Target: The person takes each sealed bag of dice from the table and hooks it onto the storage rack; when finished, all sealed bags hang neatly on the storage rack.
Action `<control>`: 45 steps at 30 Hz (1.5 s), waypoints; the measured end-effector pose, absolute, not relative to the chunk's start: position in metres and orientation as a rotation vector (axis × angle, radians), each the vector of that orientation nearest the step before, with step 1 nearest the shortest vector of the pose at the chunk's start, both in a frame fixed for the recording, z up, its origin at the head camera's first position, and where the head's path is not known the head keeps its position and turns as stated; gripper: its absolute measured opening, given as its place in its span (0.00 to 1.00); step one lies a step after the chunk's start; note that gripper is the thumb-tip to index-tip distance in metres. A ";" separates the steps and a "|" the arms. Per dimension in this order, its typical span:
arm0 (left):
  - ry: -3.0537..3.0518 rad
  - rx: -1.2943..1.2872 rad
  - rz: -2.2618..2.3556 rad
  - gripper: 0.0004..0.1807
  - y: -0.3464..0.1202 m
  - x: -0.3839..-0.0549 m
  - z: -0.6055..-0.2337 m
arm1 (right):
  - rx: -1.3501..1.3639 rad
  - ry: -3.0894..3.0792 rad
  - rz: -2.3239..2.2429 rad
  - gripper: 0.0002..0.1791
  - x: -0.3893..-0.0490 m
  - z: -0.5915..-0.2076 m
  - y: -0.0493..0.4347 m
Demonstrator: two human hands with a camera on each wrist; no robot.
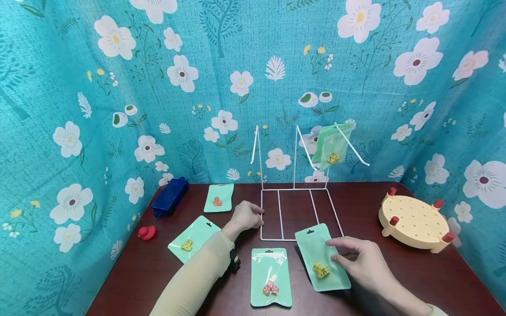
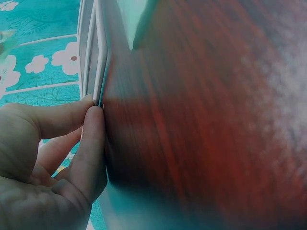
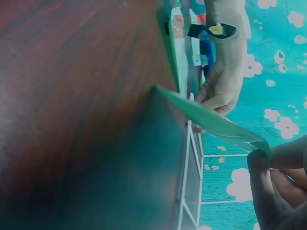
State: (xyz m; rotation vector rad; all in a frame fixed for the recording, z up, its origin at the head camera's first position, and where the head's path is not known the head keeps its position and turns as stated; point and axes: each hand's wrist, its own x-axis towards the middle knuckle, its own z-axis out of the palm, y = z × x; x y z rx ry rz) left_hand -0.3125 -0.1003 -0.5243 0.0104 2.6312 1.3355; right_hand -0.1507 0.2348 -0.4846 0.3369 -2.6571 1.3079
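My left hand [image 1: 246, 215] is at the left side of a white wire rack [image 1: 280, 215]. In the left wrist view its thumb and finger pinch the rack's base wire [image 2: 102, 52]. My right hand [image 1: 361, 263] pinches the right edge of a green zip pouch [image 1: 314, 245] with yellow dice inside. That pouch is tilted, with its hole end overlapping the rack's front wire in the head view. Edge-on in the right wrist view, the pouch [image 3: 206, 117] slants up from the table. Another green pouch [image 1: 330, 142] with yellow dice hangs on the rack's right prong.
Flat pouches with red dice [image 1: 269, 267], yellow dice [image 1: 201, 232] and red dice [image 1: 225, 193] lie at the front middle and left. A blue object [image 1: 171, 196] and red rubber duck [image 1: 146, 233] sit far left. A cream round board with red-tipped legs [image 1: 413, 219] stands right.
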 end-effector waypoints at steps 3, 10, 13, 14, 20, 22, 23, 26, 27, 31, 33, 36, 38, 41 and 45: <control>2.615 0.002 1.345 0.16 -0.101 -0.313 -0.525 | 0.417 -2.551 1.298 0.22 -0.151 -0.482 0.235; 2.606 -0.012 1.355 0.17 -0.101 -0.314 -0.524 | 0.505 -2.383 1.280 0.24 -0.151 -0.465 0.233; 2.610 -0.014 1.346 0.17 -0.101 -0.314 -0.523 | 0.518 -2.341 1.294 0.25 -0.151 -0.455 0.231; 2.612 -0.013 1.341 0.17 -0.101 -0.314 -0.523 | 0.526 -2.323 1.301 0.25 -0.151 -0.453 0.230; 2.620 -0.026 1.318 0.17 -0.098 -0.312 -0.521 | 0.561 -2.231 1.349 0.25 -0.154 -0.438 0.224; 2.625 -0.037 1.309 0.17 -0.097 -0.312 -0.520 | 0.569 -2.212 1.385 0.25 -0.156 -0.433 0.223; 2.629 -0.037 1.306 0.18 -0.097 -0.312 -0.520 | 0.576 -2.202 1.402 0.25 -0.156 -0.431 0.222; 2.636 -0.037 1.301 0.18 -0.097 -0.311 -0.520 | 0.592 -2.166 1.453 0.25 -0.158 -0.423 0.220; 2.639 -0.036 1.300 0.18 -0.097 -0.311 -0.520 | 0.595 -2.153 1.469 0.25 -0.159 -0.421 0.220; 2.639 -0.037 1.306 0.17 -0.098 -0.311 -0.520 | 0.571 -2.112 1.534 0.24 -0.163 -0.411 0.217; 2.638 -0.038 1.311 0.17 -0.098 -0.312 -0.521 | 0.553 -2.089 1.576 0.23 -0.166 -0.408 0.215; 2.637 -0.039 1.310 0.17 -0.097 -0.311 -0.521 | 0.526 -2.063 1.621 0.23 -0.169 -0.404 0.214; 2.630 -0.039 1.318 0.17 -0.097 -0.311 -0.520 | 0.512 -2.051 1.638 0.23 -0.170 -0.403 0.214; 2.624 -0.036 1.325 0.16 -0.098 -0.311 -0.520 | 0.519 -2.005 1.689 0.22 -0.173 -0.401 0.214; 2.623 -0.030 1.330 0.16 -0.098 -0.311 -0.520 | 0.539 -1.904 1.775 0.22 -0.177 -0.400 0.215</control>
